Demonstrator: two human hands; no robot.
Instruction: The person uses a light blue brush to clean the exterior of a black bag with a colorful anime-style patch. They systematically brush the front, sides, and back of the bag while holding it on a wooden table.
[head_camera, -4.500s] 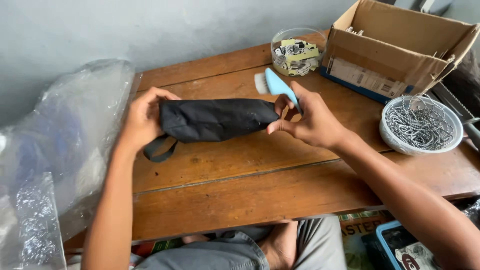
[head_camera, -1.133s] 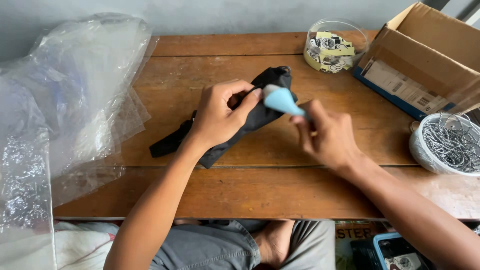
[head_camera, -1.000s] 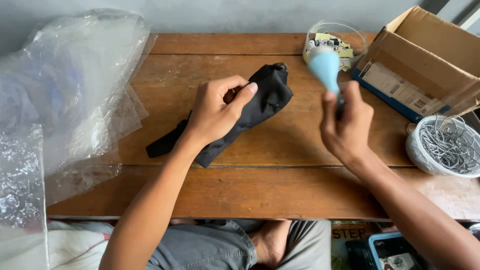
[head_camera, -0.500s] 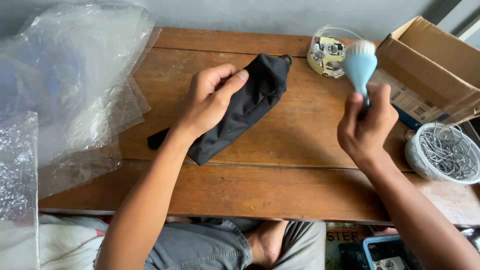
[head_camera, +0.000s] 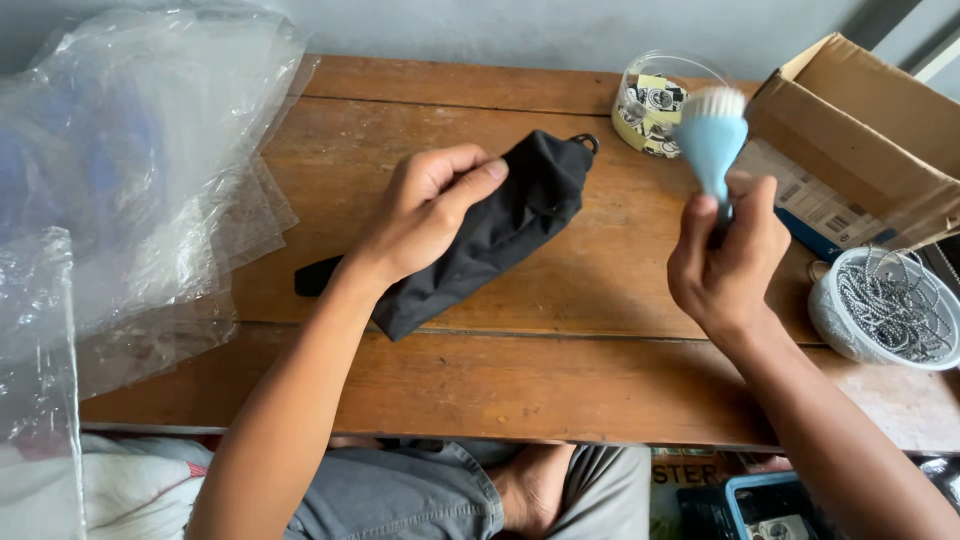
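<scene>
A long black fabric pouch (head_camera: 500, 230) with a strap and a small ring at its far end lies slantwise on the wooden table (head_camera: 560, 380). My left hand (head_camera: 425, 215) rests on its middle, thumb and fingers pressing the cloth down. My right hand (head_camera: 725, 260) is raised to the right of the pouch and grips the handle of a light blue brush (head_camera: 712, 135) with white bristles, held upright and clear of the fabric.
Crumpled clear plastic bags (head_camera: 130, 170) cover the table's left side. A clear tub of small labelled pieces (head_camera: 655, 100) stands at the back. An open cardboard box (head_camera: 860, 140) sits at the right, with a white bowl of metal chains (head_camera: 890, 310) in front of it.
My right hand has lifted the blue brush off the pouch and turned it upright. The pouch has been laid down on the table under my left hand.
</scene>
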